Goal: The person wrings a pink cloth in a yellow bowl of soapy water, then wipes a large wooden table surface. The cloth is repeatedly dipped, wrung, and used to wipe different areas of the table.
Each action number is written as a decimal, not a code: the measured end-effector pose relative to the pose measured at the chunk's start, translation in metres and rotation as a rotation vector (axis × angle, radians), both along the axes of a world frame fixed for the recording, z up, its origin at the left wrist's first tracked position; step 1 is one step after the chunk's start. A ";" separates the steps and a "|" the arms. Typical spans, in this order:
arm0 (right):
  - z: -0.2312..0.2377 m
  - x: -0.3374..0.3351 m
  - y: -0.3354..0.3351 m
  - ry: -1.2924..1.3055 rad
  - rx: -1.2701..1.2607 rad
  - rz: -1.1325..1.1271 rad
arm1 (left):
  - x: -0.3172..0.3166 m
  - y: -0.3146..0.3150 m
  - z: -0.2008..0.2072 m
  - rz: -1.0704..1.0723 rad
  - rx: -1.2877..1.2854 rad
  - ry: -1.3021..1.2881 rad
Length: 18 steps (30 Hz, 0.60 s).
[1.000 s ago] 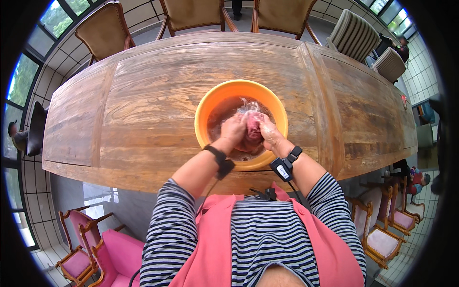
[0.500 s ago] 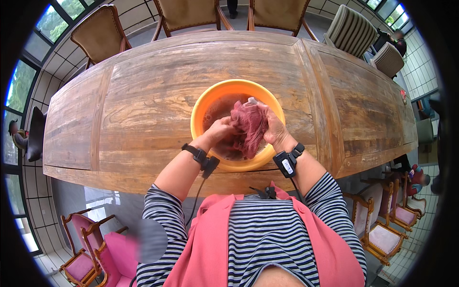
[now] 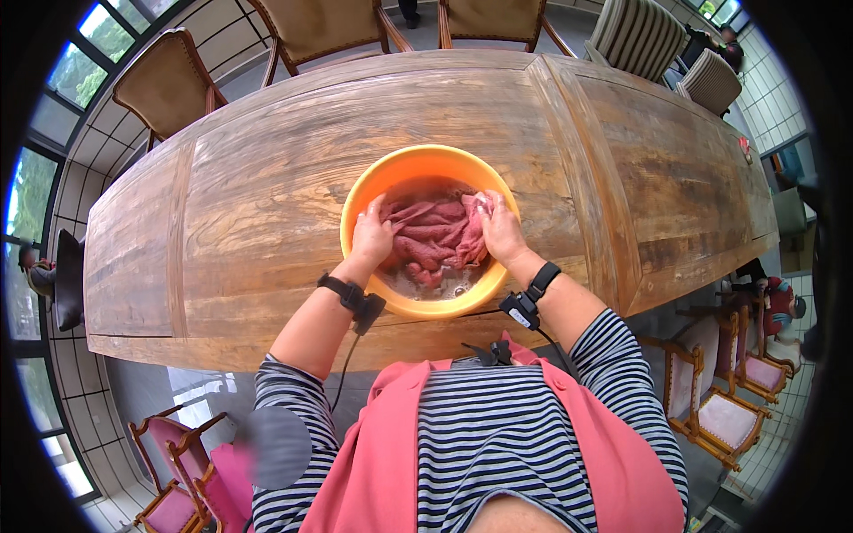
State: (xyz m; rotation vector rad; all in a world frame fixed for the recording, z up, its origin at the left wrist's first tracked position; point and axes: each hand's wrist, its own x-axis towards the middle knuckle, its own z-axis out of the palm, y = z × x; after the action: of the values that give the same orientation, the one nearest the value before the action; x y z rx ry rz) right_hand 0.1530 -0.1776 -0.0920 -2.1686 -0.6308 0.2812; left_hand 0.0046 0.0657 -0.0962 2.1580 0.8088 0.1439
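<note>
A wet dark-pink cloth (image 3: 431, 233), perhaps a towel, lies spread and wrinkled in murky, slightly foamy water. Around it stands an orange-yellow plastic basin (image 3: 428, 308). At the cloth's left end my left hand (image 3: 371, 238) is inside the rim, its fingers closed on the edge of the fabric. My right hand (image 3: 504, 233) grips the right end, fingers over the top and wet. Part of both hands' fingertips is hidden by the folds. Each wrist wears a black strap with a small device and cable.
The basin stands near the front edge of a long wooden table (image 3: 293, 204). Upholstered chairs (image 3: 324, 31) line the far side, and pink-seated chairs (image 3: 729, 417) stand at the lower right and lower left. Other people are at the far left and right.
The cloth, bunched up and raised between both hands before, is now lowered into the basin and spread out. My hands have moved apart, the left one toward the basin's left wall.
</note>
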 end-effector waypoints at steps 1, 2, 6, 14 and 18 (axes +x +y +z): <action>0.004 -0.006 0.000 -0.084 0.037 0.047 | -0.002 -0.003 0.002 -0.127 0.095 0.055; 0.007 -0.012 0.000 -0.124 0.040 0.095 | -0.006 -0.006 0.005 -0.253 0.191 0.110; 0.017 -0.027 0.001 -0.080 -0.487 0.483 | -0.009 -0.016 0.018 -0.689 0.338 0.345; 0.000 -0.016 0.032 -0.002 -0.876 0.757 | 0.023 -0.021 0.017 -1.022 0.341 0.887; -0.004 -0.009 0.040 0.077 -0.890 0.676 | 0.030 -0.015 0.000 -1.109 0.418 0.782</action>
State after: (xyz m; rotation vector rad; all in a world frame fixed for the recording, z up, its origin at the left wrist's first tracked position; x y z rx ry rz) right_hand 0.1443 -0.1381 -0.0963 -2.6546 -1.3754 1.1818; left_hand 0.0349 0.0503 -0.0957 2.7583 -0.1756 -1.2372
